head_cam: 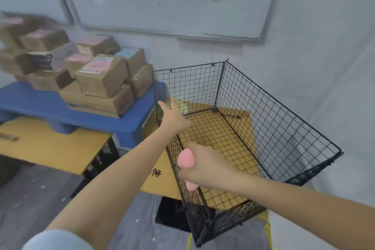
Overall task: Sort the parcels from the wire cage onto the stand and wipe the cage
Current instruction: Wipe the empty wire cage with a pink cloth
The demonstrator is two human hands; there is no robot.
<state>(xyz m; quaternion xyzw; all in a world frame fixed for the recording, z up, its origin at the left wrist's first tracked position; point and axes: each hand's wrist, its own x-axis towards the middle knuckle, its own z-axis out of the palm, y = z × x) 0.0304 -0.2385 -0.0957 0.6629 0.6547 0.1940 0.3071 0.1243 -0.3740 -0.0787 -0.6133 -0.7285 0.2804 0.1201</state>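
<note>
Sorting looks done: parcels (pixel 101 79) piled on blue stand (pixel 30 103), upper left. Wiping empty wire cage (pixel 274 128), centre-right. Gripping its left wall with left hand (pixel 174 116); clutching pink cloth (pixel 185 160) against same wall with right hand (pixel 205 168). Next, likely: working cloth along remaining mesh.

Brown cardboard parcels (pixel 101 79) with pink and blue labels are stacked on a low blue stand (pixel 40 103). Just beside it stands a black, open-topped wire cage (pixel 263 107), a pink cloth (pixel 185 160) against its left wall.
</note>
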